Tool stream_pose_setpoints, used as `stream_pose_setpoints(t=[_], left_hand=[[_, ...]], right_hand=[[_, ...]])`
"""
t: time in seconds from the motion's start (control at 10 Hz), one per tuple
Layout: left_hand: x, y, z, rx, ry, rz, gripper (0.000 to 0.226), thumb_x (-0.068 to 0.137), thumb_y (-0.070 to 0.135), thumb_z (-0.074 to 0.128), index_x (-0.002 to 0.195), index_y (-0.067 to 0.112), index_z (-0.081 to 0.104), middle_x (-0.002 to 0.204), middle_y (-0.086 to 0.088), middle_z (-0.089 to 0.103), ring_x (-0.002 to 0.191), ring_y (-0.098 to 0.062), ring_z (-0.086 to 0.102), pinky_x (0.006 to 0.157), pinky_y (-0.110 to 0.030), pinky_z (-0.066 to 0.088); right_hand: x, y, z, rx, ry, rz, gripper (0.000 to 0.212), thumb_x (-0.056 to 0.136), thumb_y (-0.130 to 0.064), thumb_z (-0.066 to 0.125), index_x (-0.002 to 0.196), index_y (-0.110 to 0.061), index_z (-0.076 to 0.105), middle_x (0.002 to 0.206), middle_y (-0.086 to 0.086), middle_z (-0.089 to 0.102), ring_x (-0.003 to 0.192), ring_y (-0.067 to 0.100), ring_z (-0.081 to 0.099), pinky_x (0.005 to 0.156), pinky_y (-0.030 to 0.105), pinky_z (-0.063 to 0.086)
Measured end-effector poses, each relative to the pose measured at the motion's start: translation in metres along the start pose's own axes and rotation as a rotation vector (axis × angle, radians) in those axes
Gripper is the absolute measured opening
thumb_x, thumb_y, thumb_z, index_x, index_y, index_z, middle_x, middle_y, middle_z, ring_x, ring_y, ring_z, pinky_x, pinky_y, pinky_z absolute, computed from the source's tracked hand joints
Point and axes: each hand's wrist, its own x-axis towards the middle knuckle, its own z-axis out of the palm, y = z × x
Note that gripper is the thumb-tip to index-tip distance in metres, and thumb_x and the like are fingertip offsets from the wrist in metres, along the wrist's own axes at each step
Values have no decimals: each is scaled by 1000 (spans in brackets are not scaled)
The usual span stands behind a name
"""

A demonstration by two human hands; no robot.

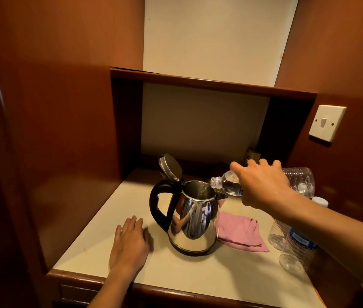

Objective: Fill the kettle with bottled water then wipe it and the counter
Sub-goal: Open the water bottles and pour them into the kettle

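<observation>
Item: kettle (pixel 190 221), centre counter (pixel 209 274), lid up. Our right hand (pixel 262 187) grips the tipped bottle (pixel 227 185), mouth over the opening to pour. Left hand (pixel 129 243) flat, open, bracing. Pink cloth (pixel 240 232) waits right.

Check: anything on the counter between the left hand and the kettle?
No. In the head view, only bare counter shows between the left hand and the kettle.
</observation>
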Motion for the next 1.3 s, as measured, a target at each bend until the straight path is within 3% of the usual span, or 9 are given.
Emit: stream_pose_setpoints(t=[1.3], left_hand=[[-2, 2, -2, -15, 31, -4, 51, 106, 36, 28, 153, 17, 34, 164, -5, 25, 154, -21, 14, 126, -40, 6]], right_hand=[[19, -2, -15, -128, 97, -75, 65, 91, -34, 67, 146, -31, 33, 133, 11, 55, 125, 34, 48, 101, 48, 36]])
